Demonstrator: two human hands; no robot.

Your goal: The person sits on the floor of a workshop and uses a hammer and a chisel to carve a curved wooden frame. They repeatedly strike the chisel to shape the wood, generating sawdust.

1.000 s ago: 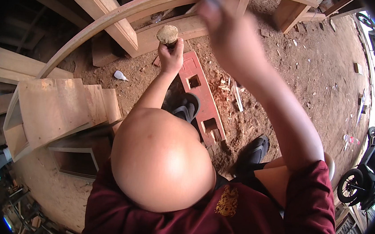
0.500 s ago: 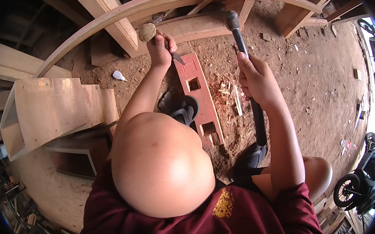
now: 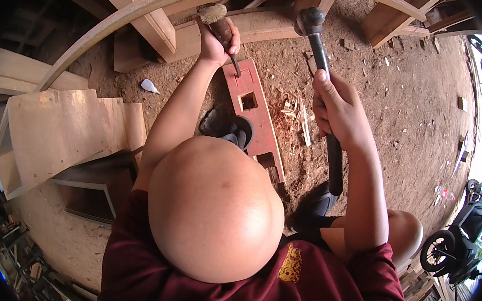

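My left hand (image 3: 214,46) is closed round the dark wooden handle of a chisel (image 3: 222,32), whose top end is battered and frayed. The chisel's blade points down at the far end of a red-painted wooden beam (image 3: 261,125), its tip at a marked rectangle there. Nearer to me, a square mortise (image 3: 248,100) goes into the beam, and a longer one lies at its near end. In my right hand (image 3: 341,109) is a hammer (image 3: 320,53) with a dark head and a black grip. Its head is raised to the right of the chisel, apart from it.
Wood shavings (image 3: 296,118) lie on the dirt floor right of the beam. A curved wooden rail (image 3: 109,31) arches across the far side. Wooden panels (image 3: 70,135) and a small white bottle (image 3: 149,86) are at left. A motorcycle (image 3: 460,235) stands far right.
The chisel has turned more upright, its handle tilting rightward and its tip still at the marked rectangle. My right hand and the hammer have shifted slightly right in the view.
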